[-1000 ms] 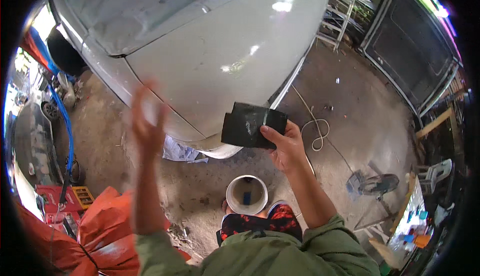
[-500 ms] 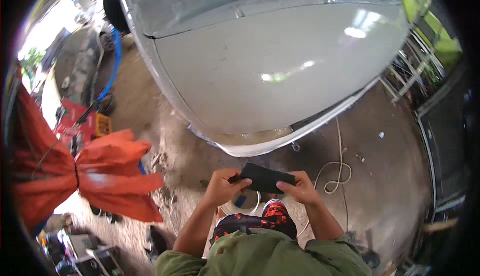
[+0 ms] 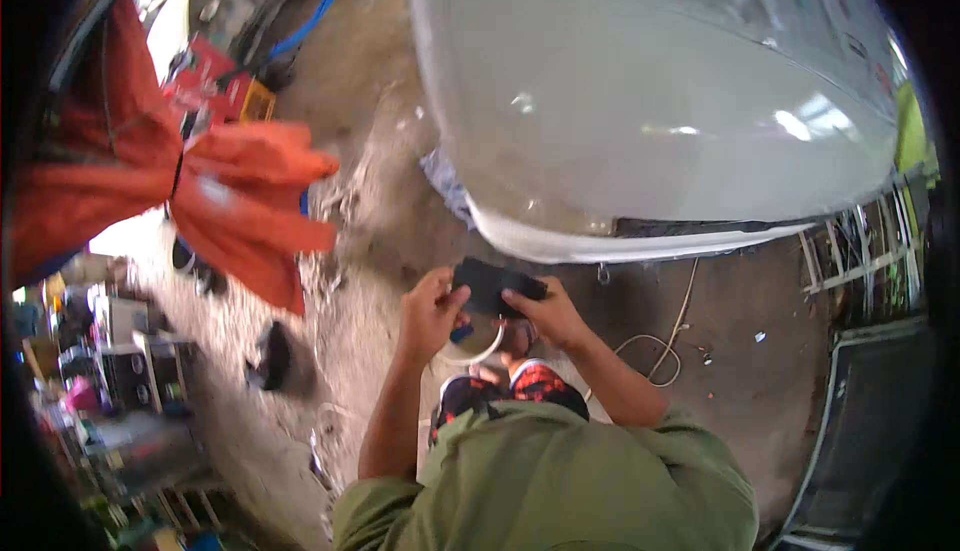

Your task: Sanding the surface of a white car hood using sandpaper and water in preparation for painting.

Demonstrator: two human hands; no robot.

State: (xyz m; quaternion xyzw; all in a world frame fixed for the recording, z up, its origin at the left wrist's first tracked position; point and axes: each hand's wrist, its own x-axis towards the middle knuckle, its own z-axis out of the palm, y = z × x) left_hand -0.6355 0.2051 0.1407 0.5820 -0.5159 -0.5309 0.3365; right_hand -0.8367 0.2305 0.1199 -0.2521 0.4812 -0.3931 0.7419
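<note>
Between my two hands, in front of my knees, is a black sheet of sandpaper (image 3: 490, 287), bent a little. My left hand (image 3: 432, 303) pinches its left end with the thumb on top. At the right end, my right hand (image 3: 543, 309) grips it between thumb and fingers. Below the sheet, a pale round bucket (image 3: 474, 360) is partly hidden by my hands and legs. Beyond my hands is the front of a car with a glossy pale grey hood (image 3: 640, 141) and a white bumper edge (image 3: 560, 245).
An orange tarp (image 3: 240, 166), tied in the middle, hangs at the left. A dark object (image 3: 270, 356) lies on the dirt floor near cluttered shelves (image 3: 130, 381). On the right are a pale looped cord (image 3: 650, 343), a metal rack (image 3: 860, 251) and a dark framed panel (image 3: 860, 431).
My view has swung, so the car sits farther right and more of the left floor shows. Both hands still hold the sandpaper, now higher and slightly left in the picture.
</note>
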